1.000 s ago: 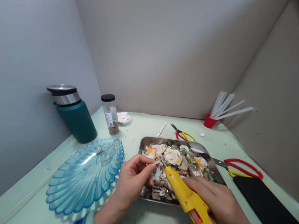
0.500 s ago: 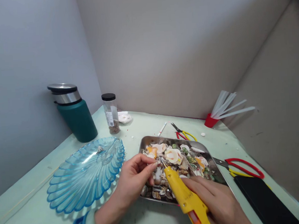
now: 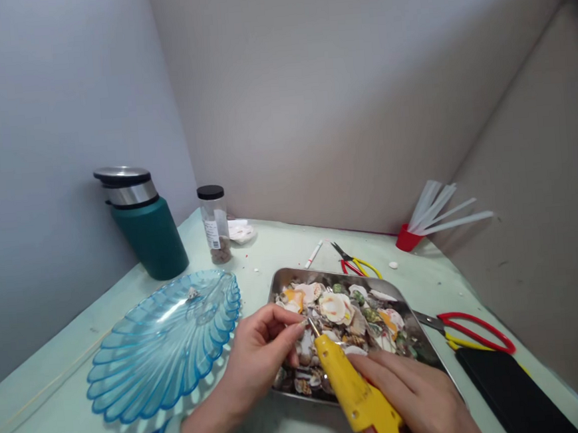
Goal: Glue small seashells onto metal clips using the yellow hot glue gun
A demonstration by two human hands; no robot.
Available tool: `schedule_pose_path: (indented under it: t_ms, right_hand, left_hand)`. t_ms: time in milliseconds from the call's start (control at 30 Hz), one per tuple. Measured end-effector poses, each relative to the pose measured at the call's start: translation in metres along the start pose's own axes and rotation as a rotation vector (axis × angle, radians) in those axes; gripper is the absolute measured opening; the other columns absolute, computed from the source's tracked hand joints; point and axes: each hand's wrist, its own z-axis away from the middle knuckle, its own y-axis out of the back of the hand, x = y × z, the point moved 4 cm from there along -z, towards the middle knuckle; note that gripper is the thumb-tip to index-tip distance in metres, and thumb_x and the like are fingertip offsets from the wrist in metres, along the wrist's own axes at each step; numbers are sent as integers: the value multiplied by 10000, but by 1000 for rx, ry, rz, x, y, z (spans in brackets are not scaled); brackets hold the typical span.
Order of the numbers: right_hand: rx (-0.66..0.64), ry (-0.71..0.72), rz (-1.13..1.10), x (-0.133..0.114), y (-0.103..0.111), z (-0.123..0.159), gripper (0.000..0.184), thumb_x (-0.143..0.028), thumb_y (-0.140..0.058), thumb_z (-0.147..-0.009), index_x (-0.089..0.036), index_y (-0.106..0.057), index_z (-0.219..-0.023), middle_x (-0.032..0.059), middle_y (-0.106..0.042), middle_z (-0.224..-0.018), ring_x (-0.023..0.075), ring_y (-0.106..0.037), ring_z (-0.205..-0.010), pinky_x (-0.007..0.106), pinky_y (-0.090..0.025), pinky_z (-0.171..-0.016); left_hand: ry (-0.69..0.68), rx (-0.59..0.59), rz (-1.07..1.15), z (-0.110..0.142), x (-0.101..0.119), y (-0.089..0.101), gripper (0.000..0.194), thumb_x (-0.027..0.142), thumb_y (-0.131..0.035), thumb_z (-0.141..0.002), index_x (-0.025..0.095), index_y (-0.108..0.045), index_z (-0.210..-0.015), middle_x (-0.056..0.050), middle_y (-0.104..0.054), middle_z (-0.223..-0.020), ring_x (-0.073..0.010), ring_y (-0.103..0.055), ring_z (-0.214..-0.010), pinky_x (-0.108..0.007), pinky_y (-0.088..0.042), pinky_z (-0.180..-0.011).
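Note:
My right hand (image 3: 418, 396) grips a yellow glue gun (image 3: 352, 385), its nozzle pointing up-left at my left fingertips. My left hand (image 3: 260, 355) pinches a small item I cannot make out, right at the nozzle tip. Both hands hover over the near left part of a metal tray (image 3: 279, 280) filled with seashells (image 3: 339, 306). A blue shell-shaped glass dish (image 3: 163, 343) lies just left of my left hand, with one tiny shell near its far end.
A teal flask (image 3: 144, 224) and a small black-capped jar (image 3: 214, 222) stand at the back left. Small snips (image 3: 352, 261) and a white stick lie behind the tray. Red-handled scissors (image 3: 471, 332), a black case (image 3: 513, 392) and a red cup of glue sticks (image 3: 436, 215) are on the right.
Both hands and the glue gun have shifted slightly left and toward me; the pinch and the nozzle stay together. Nothing else has moved.

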Motion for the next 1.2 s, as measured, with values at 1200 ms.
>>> schedule_pose_path:
  t_ms: [1200]
  right_hand:
    - [7, -21, -28, -1, 3, -2, 373, -382, -495, -895, -86, -586, -1103, 142, -690, -818, 214, -679, -682, 279, -551, -579]
  left_hand:
    - [-1, -6, -7, 0, 0, 1, 168, 273, -697, -716, 120, -638, -752, 28, -587, -526, -60, -526, -401, -163, -390, -425]
